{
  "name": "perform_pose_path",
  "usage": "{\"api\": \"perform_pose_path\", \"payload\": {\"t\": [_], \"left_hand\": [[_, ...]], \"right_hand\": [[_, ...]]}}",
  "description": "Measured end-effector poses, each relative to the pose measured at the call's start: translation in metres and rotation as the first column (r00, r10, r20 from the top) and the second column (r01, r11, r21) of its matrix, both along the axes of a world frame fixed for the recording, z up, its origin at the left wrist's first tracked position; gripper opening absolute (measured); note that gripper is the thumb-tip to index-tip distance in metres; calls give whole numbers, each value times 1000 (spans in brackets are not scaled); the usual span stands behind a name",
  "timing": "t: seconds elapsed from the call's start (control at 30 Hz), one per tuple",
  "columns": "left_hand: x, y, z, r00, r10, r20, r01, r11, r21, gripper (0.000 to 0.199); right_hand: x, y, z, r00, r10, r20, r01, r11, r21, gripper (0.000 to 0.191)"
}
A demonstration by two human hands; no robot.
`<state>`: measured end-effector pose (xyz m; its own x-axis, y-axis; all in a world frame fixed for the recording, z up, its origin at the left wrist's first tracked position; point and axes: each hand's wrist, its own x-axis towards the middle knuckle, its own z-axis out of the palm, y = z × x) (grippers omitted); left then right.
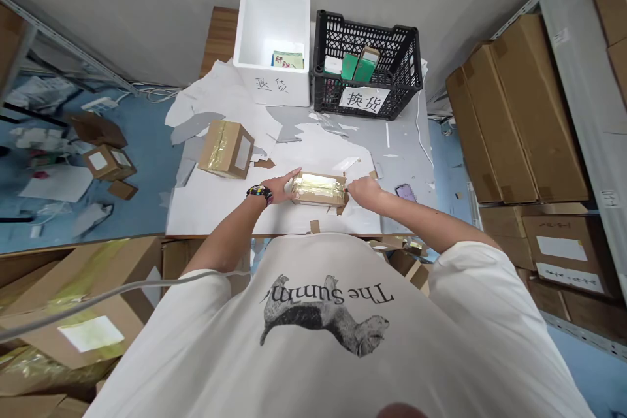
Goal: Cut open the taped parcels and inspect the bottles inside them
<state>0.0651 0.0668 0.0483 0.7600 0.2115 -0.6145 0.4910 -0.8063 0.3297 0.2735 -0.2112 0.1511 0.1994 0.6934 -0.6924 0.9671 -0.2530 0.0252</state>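
Note:
A small cardboard box with shiny clear tape along its top lies on the white-covered table in front of me. My left hand, with a dark patterned band at the wrist, grips the box's left end, thumb and fingers pressed against it. At the opposite end, my right hand is closed in a fist close to the taped edge. A small dark tip pokes out of that fist toward the box, but the rest of what it holds is hidden. A larger taped carton with a white label sits to the left.
A white foam bin and a black plastic crate holding green and white packets stand at the back of the table. A purple object lies at right. Tall cartons fill the right shelf; a big taped carton is lower left.

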Motion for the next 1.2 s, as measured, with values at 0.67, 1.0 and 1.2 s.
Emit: {"api": "perform_pose_path", "payload": {"t": [0.67,1.0,1.2], "left_hand": [[2,3,-10,999,-34,35,35,999,-20,119],[7,4,-6,995,-91,37,89,995,51,119],[40,-51,6,904,-253,343,198,962,189,96]], "right_hand": [[15,-77,-18,998,-69,-10,69,994,81,39],[5,-133,1,958,-286,33,281,954,102,37],[-6,-178,11,826,-562,-35,561,815,143,49]]}}
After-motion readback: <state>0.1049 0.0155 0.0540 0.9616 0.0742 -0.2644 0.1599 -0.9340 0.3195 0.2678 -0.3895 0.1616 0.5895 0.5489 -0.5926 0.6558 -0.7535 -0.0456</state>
